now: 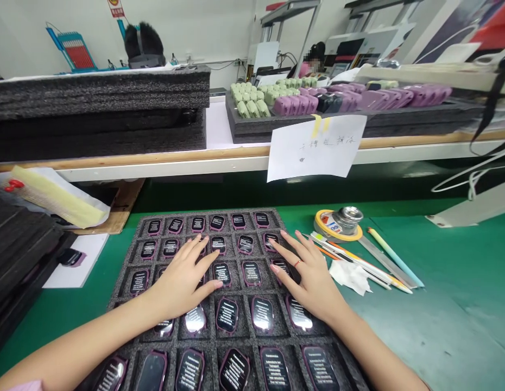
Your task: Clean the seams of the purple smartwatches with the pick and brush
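Hands [182,283] [314,278] splayed over tray [241,344] of watches [227,315]

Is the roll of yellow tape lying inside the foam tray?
No, the yellow tape roll lies on the green table, to the right of the foam tray.

Yellow tape roll [329,224], crumpled white tissue [350,276], handwritten sheet [317,149] hanging at shelf edge [175,171], red wall sign [116,11]
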The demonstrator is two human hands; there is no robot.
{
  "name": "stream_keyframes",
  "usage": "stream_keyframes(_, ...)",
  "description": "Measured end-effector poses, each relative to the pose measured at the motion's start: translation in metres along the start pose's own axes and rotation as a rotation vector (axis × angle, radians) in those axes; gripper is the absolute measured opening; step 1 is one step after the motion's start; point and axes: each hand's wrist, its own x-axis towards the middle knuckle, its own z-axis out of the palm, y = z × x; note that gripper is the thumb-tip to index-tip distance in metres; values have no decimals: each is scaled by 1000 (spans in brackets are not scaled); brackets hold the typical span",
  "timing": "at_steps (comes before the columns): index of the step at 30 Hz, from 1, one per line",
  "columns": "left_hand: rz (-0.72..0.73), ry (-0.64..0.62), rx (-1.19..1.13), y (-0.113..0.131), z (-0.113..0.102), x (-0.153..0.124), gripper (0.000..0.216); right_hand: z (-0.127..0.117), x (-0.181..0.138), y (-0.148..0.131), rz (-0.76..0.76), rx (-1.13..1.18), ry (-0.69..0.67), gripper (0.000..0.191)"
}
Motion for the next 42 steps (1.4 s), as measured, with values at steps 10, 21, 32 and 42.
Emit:
stream_keyframes(10,37,-48,-60,10,-7,-34,57,-18,-3,-10,43,156,117,54)
stream_keyframes(21,62,-72,63,11,4,-48,61,-33,0,-17,13,24,65,51)
stream_keyframes(32,40,-44,61,12,5,-50,62,-15,-7,-7,147,84,2,53)
stream_keyframes(42,56,2,41,13,9,-50,60,-52,-8,-26,98,282,339,65)
